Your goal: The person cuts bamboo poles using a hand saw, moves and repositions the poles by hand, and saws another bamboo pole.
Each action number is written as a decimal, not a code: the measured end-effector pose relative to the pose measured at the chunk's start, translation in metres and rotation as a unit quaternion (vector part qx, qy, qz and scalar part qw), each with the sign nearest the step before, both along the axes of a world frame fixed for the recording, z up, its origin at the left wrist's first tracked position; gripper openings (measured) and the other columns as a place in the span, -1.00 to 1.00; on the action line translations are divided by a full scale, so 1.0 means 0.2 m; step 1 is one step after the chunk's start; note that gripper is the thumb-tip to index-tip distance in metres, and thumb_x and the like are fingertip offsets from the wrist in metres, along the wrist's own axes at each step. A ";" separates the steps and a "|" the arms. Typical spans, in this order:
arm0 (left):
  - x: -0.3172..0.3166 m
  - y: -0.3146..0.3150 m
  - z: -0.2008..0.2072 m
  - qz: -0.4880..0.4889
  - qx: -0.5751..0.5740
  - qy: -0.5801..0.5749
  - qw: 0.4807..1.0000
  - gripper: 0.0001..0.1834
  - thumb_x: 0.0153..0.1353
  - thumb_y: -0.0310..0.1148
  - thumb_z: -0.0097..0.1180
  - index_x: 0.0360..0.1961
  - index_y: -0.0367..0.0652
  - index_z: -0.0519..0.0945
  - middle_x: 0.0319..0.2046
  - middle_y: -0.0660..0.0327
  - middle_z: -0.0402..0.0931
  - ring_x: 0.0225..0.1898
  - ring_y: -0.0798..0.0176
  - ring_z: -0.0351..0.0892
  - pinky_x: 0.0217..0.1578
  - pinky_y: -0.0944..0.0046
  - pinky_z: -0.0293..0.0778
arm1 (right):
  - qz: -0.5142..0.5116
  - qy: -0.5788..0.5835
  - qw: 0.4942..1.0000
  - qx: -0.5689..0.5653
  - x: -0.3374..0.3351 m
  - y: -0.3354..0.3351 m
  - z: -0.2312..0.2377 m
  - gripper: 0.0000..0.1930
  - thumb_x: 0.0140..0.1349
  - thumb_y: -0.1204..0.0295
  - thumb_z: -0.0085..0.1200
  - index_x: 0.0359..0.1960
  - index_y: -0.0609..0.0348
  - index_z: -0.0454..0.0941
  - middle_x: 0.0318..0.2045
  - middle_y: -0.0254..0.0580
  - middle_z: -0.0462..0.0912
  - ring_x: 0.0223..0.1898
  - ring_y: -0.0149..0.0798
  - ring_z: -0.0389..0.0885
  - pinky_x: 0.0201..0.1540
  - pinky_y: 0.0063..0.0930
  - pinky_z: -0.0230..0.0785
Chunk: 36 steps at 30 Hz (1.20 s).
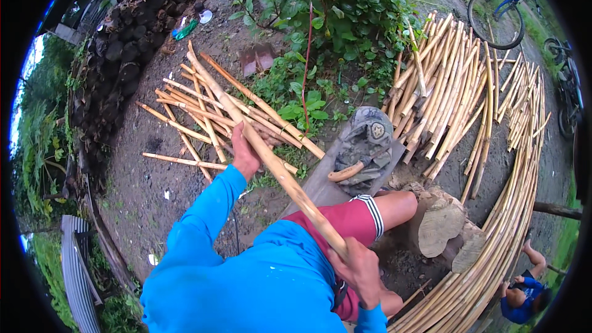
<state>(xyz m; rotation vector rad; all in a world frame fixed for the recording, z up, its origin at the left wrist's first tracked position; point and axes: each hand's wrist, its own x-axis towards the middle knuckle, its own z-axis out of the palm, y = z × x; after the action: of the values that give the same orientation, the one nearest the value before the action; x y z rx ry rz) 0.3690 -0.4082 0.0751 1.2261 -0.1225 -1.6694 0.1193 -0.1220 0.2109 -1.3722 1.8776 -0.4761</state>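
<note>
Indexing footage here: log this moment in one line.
left hand: holds pole | right hand: holds pole's near end | wooden-handled tool: atop camouflage fabric | loose poles: ground

- Soft, even daylight spreads around the left hand's point(245, 158) fingers; shadows there are faint and soft-edged.
- Between the fingers of that hand and the right hand point(359, 269), the pole point(282, 176) looks reasonably sharp.
- Far left of the left fingers, a strip of sky point(37, 55) glares white.
- Up and left of them, the dark pile point(117, 52) sits dim, detail lost.
- Right of the right fingers, long canes point(524, 176) curve with fisheye distortion.
- Farthest from all fingers, black vignetting rings the view.
</note>
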 end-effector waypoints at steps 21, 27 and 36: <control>0.26 -0.50 -0.13 -0.017 -0.004 -0.181 0.983 -0.67 0.18 0.00 0.07 -0.42 0.01 0.33 -0.54 0.32 0.32 -0.56 0.30 0.37 -0.56 0.21 0.36 | -0.123 -0.158 0.978 -0.065 -0.13 0.00 -0.14 -0.76 0.18 0.51 0.23 -0.10 0.25 0.59 -0.17 -0.01 0.60 -0.25 -0.15 0.66 -0.18 -0.35 0.52; 0.72 -0.71 -0.25 -0.069 0.041 -0.301 0.950 -0.56 0.22 0.10 0.01 -0.08 0.03 0.36 -0.35 0.28 0.34 -0.55 0.39 0.24 -0.55 0.27 0.23 | -0.272 -0.207 0.939 0.026 -0.41 0.54 -0.45 -0.82 0.30 0.49 0.15 -0.12 0.31 0.60 -0.27 -0.18 0.64 -0.28 -0.40 0.62 -0.21 -0.49 0.49; -0.23 -0.35 0.08 -0.267 -0.198 -0.297 0.895 -0.66 0.34 -0.09 0.05 -0.06 -0.12 0.50 -0.42 0.33 0.44 -0.46 0.45 0.43 -0.49 0.44 0.36 | -0.412 0.106 0.901 0.082 -0.72 1.49 -0.77 -0.79 0.23 0.39 0.18 -0.19 0.28 0.63 -0.31 -0.04 0.57 -0.23 -0.10 0.59 -0.12 -0.25 0.46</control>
<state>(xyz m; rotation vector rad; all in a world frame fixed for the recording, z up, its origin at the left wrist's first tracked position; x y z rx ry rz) 0.3226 -0.4784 0.0905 1.4127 -1.2128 -1.5350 -0.0256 0.1762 0.0573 -0.4685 2.5801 -0.5653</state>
